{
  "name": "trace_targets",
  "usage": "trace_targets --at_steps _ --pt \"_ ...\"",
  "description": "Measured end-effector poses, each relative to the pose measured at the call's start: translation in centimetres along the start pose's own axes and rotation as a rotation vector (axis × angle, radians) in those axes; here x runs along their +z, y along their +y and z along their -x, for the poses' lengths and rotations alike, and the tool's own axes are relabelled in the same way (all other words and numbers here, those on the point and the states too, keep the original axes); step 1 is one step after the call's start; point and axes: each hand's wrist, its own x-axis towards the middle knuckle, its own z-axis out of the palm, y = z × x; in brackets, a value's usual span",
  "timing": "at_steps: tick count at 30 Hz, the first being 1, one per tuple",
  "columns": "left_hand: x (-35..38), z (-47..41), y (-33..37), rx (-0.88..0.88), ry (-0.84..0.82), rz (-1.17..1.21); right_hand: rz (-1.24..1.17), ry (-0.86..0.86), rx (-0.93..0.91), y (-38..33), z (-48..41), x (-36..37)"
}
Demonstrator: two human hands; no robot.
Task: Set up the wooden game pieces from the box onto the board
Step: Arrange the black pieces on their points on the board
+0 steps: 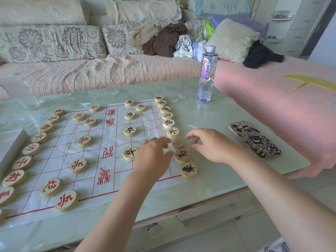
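Left hand (154, 157): lying palm down over the near right corner of the board (60, 155), the forearm reaching in from below. The fingers are stretching out nearly straight toward a blurred piece (177, 143) and gripping nothing.
Right hand (209, 145): hovering just right of the same piece, fingers loosely curling, thumb and forefinger parted, holding nothing.
Blurred piece: sitting between the two hands, in the black-lettered row (168, 123) running along the board's right edge. The left fingertips are appearing to touch it, though contact is unclear.
Red-lettered pieces (31, 149): standing along the left edge, well apart from both hands.
Phone (254, 140): lying on the tabletop (218, 179), right of the right hand.
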Motion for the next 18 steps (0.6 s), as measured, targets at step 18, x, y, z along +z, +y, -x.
trace_targets --at_steps 18 --pt "0.8 -3.4 -0.5 0.051 -0.117 -0.180 0.067 -0.036 -0.043 -0.6 -3.1 1.0"
